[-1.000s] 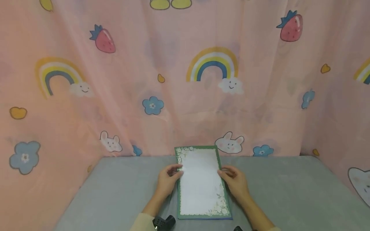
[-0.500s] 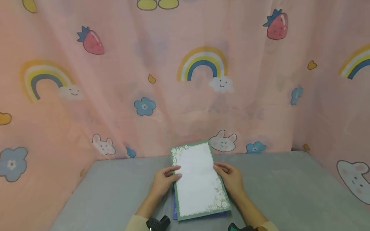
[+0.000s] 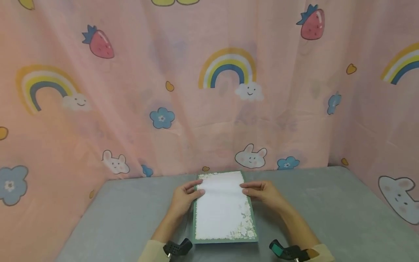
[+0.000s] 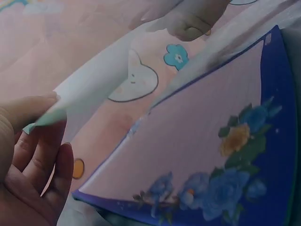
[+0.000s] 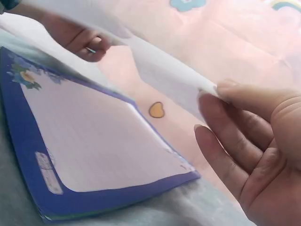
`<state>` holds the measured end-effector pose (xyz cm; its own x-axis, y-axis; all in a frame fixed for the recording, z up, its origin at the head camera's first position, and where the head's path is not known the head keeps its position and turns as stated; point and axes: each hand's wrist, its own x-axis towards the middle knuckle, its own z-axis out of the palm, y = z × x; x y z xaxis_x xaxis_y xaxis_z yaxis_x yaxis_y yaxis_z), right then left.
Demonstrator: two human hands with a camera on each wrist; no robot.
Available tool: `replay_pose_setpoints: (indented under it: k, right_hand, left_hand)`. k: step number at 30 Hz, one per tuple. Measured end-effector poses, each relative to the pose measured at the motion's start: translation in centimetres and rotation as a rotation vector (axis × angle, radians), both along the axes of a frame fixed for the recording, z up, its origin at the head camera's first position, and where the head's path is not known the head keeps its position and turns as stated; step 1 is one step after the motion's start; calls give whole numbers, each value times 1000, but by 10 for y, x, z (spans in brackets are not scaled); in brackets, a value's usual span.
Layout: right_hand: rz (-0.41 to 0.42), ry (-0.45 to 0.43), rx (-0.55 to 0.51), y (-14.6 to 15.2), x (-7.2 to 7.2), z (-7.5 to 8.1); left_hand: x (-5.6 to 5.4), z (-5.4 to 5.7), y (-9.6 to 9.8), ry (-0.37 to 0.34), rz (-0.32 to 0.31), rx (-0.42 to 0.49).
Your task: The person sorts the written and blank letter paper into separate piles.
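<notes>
- The left edge of the green sheet (image 3: 220,214) is pinched by the left hand (image 3: 183,198); thumb and fingertips are closed down to the paper, and the lower fingers are loosely bent away from it.
- The right edge is pinched likewise by the right hand (image 3: 268,196), between thumb and forefinger, with the other fingers spaced apart below.
- The sheet is thus held between the two grips, mostly on the near side of them; its white flowers (image 3: 243,229) are seen nearer the wearer than the right grip.
- Below both grips, and apart from the raised sheet, a blue sheet (image 4: 207,127) is seen on the grey table (image 3: 137,207); blue and yellow blooms are printed on it.
- Behind the grips, a pink curtain (image 3: 196,142) is hung, printed with rainbows, strawberries and rabbits.
- On the near side of each grip, a dark device is worn at the wrist: the left device (image 3: 178,248) and the right device (image 3: 288,251), each beside a pale sleeve.
</notes>
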<state>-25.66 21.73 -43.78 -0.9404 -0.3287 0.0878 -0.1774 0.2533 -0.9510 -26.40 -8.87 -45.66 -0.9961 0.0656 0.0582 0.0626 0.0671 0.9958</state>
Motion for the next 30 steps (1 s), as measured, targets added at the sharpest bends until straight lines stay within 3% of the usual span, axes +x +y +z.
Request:
replay_pose_setpoints:
  k: [8,13,18,21,24,30]
  right_hand:
    - [-13,36,23,12,9,12]
    - [-76,77,37,16,12,19]
    - [-71,122,15,27,12,26]
    - [-94,104,6,39,17,31]
    - [-170,83,35,52,21,39]
    - [-282,87,116,66,23,41]
  left_hand:
    - [12,15,16,134,29,-174]
    - [17,26,31,188,-15,-247]
    - [17,35,52,250,-23,-399]
    - [15,45,71,225,-38,-433]
    - [11,55,92,196,-56,-424]
    - [2,48,119,158,-47,-386]
